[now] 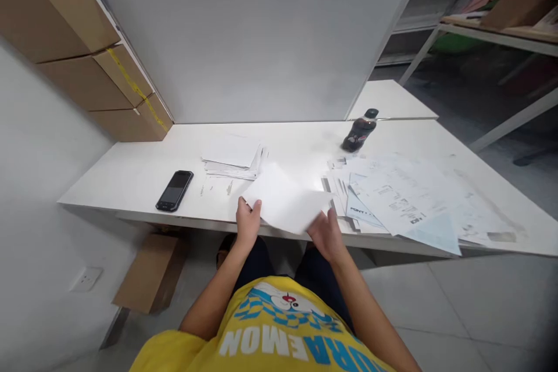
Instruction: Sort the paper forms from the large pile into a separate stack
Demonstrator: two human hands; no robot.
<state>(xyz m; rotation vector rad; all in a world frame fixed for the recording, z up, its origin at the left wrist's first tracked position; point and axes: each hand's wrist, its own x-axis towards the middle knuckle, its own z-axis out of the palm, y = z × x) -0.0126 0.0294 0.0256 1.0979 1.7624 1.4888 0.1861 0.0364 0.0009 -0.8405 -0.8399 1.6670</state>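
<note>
A white sheet of paper (pixel 285 200) is raised just above the table's front edge, its blank side facing me. My left hand (pixel 248 222) pinches its left edge between thumb and fingers; a small dark thing shows by these fingers, too small to name. At the lower right corner, my right hand (pixel 326 235) is closed on the sheet, slightly blurred, with some fingers hidden behind it. Beyond the sheet to the left lies a stack of papers (pixel 233 165). Right of it spread loose printed papers (pixel 401 192), with a light blue sheet (pixel 438 232) among them.
On the white table (pixel 126 168) lie a black phone (pixel 175 190) at left and a dark cola bottle (pixel 360 131) at back right. A whiteboard (pixel 261 40) stands behind. Cardboard boxes (pixel 117 84) are stacked at left; another box (pixel 150 273) sits on the floor.
</note>
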